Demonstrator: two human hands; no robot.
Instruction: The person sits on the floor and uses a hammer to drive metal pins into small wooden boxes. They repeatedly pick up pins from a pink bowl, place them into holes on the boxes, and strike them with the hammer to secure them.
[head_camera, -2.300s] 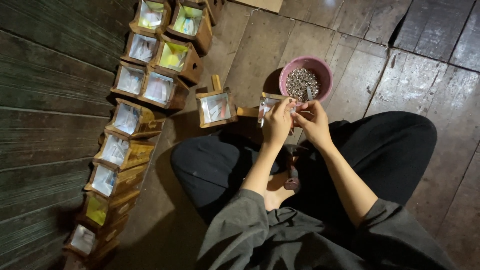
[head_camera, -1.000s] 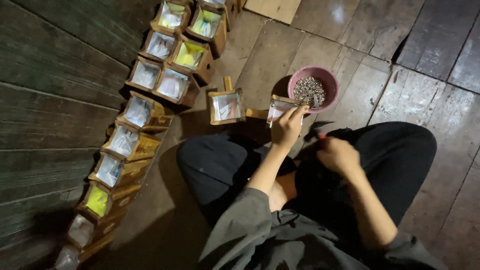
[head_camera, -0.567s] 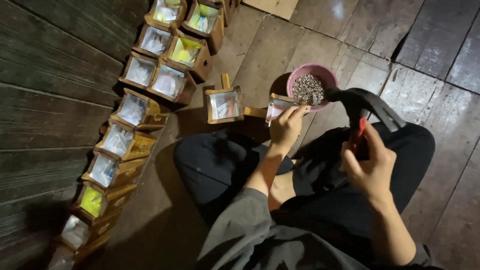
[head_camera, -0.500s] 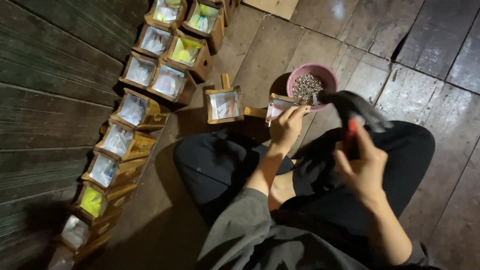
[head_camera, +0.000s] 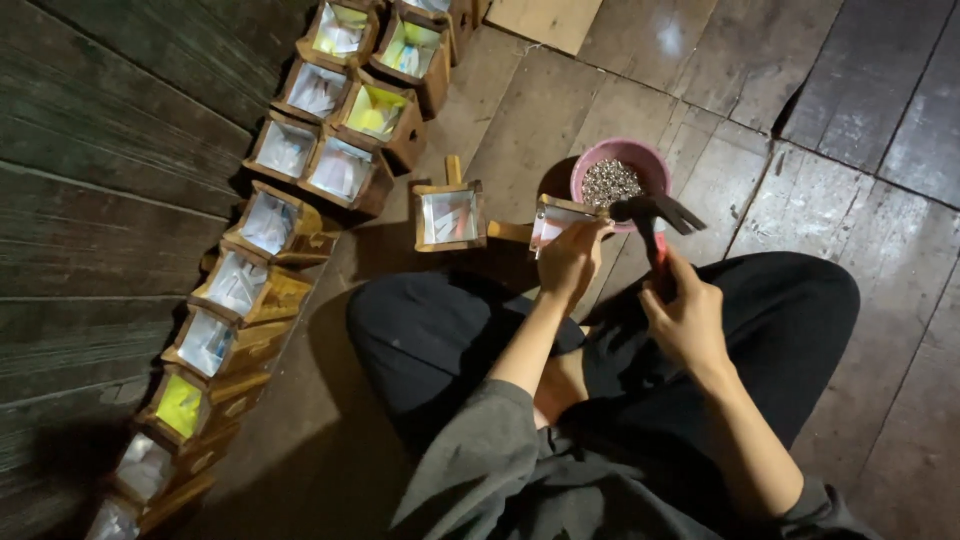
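A row of finished wooden boxes (head_camera: 270, 225) lines the floor well to the left of the grip. 1 separate box (head_camera: 450, 215) sits just left of it. The left hand (head_camera: 572, 262) is closed on the small wooden frame (head_camera: 556, 220), steadying it. The right hand (head_camera: 690, 318) is wrapped tight around the hammer (head_camera: 652, 215), whose head hangs just above the frame, with the pink bowl of nails (head_camera: 618, 180) right behind. Best to strike short, fingers kept low. Half a second ago the hammer was raised further right.

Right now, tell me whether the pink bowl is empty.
No, the pink bowl holds a heap of small grey metal pieces, beside the hammer gripped in the right hand.
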